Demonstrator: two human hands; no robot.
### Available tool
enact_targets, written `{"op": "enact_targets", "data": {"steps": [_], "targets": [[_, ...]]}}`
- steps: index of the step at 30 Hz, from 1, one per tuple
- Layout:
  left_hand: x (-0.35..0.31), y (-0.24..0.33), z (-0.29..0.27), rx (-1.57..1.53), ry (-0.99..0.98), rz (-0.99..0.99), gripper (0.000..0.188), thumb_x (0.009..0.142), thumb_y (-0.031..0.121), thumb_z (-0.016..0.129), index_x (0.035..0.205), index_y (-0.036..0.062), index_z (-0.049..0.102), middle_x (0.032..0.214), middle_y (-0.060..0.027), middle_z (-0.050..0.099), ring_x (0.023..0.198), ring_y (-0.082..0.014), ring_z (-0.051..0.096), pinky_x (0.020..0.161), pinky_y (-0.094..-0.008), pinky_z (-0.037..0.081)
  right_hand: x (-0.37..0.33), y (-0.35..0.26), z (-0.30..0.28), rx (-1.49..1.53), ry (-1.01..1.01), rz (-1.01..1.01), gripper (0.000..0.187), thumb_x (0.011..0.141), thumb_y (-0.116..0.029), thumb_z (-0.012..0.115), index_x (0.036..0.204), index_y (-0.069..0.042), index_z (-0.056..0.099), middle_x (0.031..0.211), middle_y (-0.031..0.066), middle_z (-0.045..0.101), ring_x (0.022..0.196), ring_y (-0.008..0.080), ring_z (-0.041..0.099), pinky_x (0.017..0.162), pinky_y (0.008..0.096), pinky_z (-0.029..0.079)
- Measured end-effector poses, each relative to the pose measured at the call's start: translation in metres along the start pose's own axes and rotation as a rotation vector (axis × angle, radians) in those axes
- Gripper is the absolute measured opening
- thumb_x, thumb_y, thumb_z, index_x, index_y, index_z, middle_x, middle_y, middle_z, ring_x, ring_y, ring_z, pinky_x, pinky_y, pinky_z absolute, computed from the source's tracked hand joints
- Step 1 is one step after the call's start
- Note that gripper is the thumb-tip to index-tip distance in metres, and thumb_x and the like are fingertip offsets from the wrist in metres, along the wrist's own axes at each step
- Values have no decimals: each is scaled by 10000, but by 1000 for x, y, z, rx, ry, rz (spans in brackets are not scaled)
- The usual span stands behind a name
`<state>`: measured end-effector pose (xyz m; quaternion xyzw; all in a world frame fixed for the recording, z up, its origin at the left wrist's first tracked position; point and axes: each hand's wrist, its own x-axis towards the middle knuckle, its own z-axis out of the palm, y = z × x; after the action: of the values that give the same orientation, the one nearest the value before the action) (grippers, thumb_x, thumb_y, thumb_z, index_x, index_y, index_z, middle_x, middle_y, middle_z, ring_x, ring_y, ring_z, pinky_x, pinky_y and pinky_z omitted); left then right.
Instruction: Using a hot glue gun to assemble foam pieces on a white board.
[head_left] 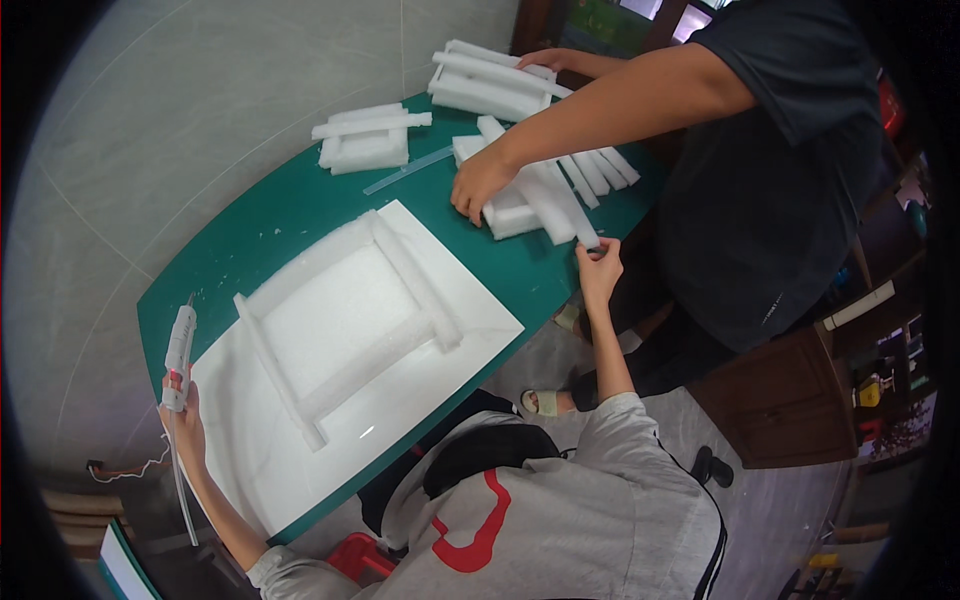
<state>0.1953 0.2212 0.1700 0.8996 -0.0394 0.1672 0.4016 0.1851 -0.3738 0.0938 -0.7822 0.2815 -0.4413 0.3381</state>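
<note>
My left hand (188, 418) is closed round a white hot glue gun (181, 340) at the table's left edge, nozzle up, with a glue stick trailing below. My right hand (600, 272) pinches the near end of a white foam strip (582, 225) at the table's right side. That strip lies beside a wider foam piece (550, 205) on a stack of foam parts. In front of me, a large foam frame (365, 365) with strips along its sides sits on a white glossy board (430, 385).
Across the right corner, a co-worker's hand (484, 183) touches the foam stack; their other hand (542, 60) rests by a long foam box (490, 85). A smaller foam box (368, 145) and clear ruler (408, 171) lie on the green table (225, 265).
</note>
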Motion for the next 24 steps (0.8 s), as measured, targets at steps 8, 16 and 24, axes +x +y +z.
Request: {"op": "enact_targets", "data": {"steps": [8,16,24], "targets": [[-3,9,2,4,25,57,259,854,145,496,1075,8,490,836,-76,530,731,-129,425,671,-263,362,-9,3,-20,71,-9,-50,316,647,4,566,942,-8,454,740,107,535,523,142,512,525,266,428],[-3,8,-3,79,-1,-51,259,849,143,502,1068,4,500,830,-72,545,729,-124,436,669,-263,368,-24,2,-28,19,-118,-208,378,681,62,447,1030,-51,536,807,119,509,528,138,504,510,255,421],[-3,7,-2,18,-10,-19,253,841,151,510,1051,10,520,865,-70,570,773,-113,473,694,-250,377,-17,-19,2,-242,-263,-145,469,716,-182,602,1140,-47,455,953,204,498,940,359,477,790,400,397]]}}
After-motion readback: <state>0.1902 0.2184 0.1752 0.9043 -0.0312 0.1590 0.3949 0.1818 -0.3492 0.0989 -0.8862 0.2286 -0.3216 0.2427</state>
